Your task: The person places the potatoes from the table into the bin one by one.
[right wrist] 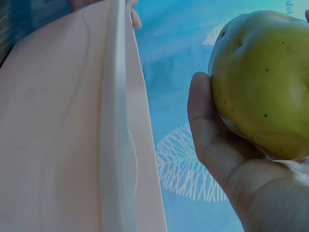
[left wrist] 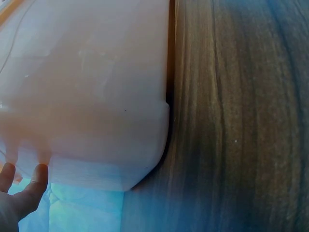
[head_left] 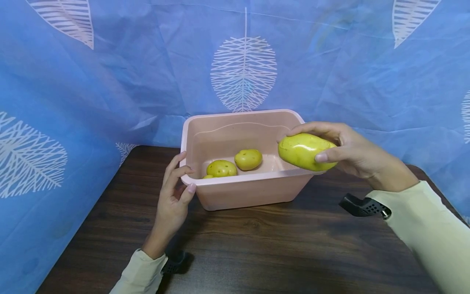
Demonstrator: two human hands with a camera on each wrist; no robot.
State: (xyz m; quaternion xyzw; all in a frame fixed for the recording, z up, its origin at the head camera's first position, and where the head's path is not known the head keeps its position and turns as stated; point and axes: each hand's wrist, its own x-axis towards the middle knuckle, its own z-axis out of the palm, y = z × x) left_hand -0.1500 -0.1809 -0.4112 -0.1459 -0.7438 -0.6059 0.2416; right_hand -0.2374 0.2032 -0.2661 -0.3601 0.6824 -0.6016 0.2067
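Observation:
A large yellow potato (head_left: 306,152) is in my right hand (head_left: 350,151), thumb along its near side and fingers over its far side. It is held up at the right end of a pale pink plastic bin (head_left: 249,192), overlapping the rim in the head view. In the right wrist view the potato (right wrist: 265,82) shows small dark spots, with air between it and the bin wall (right wrist: 58,125). My left hand (head_left: 174,192) holds the bin's near left corner, thumb outside and a finger over the rim. Inside lie a potato (head_left: 248,159) and another potato (head_left: 222,168), with part of one more beside it.
The bin stands on a dark wooden table (head_left: 257,245), near its back edge. A blue cloth (head_left: 154,73) with white leaf prints hangs behind and at the sides. Each wrist wears a black strap mount, such as the right one (head_left: 363,206).

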